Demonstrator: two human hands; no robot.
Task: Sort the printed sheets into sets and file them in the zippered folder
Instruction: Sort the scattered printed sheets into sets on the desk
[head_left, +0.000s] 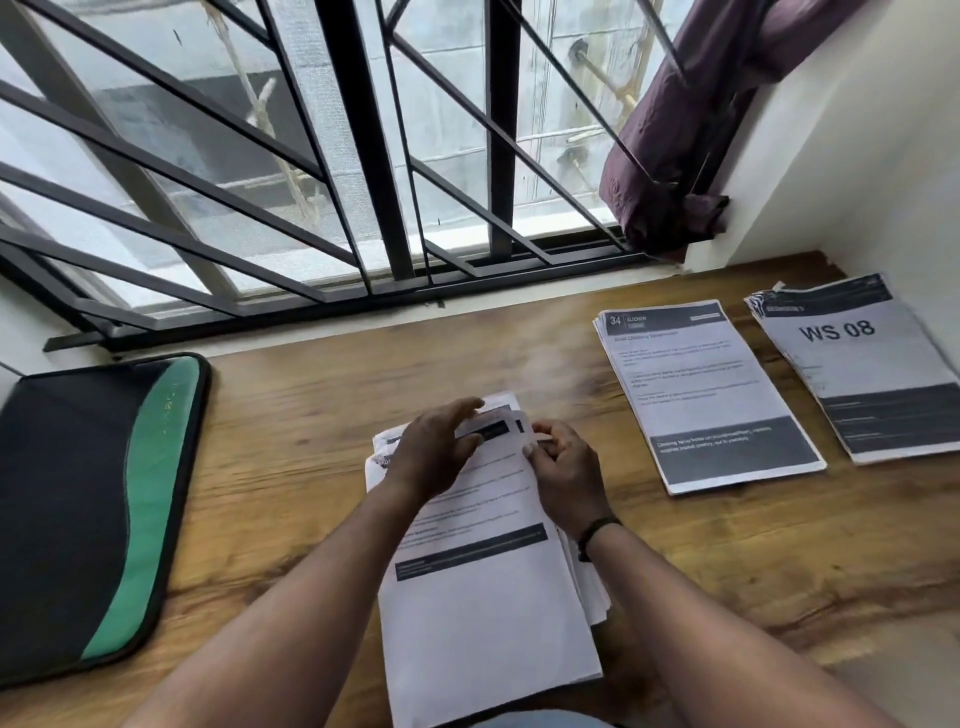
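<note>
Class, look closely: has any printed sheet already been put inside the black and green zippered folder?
No: the black and green zippered folder lies flat at the table's left with no paper showing in it, apart from all three paper stacks.

Wooden desk top (291, 467), brown laminate-like grain, smooth with a soft sheen toward 12 o'clock. Central stack of sheets (483, 597): matt white paper printed with dull black bands, corners slightly curled. Two further paper sets at 2 o'clock, the sheet headed 34 (706, 395) and the sheet marked WS 08 (862, 364), equally matt, the latter with frayed upper edges. Zippered folder (88, 509) at 9 o'clock: woven black cloth with a green cloth panel, matt, bound by a dark piped rim. Window grille (363, 156): dark painted metal bars, satin finish. Curtain (691, 130) at 1 o'clock: purple cloth, creased. Wristband (597, 530): dark, matt.
</note>
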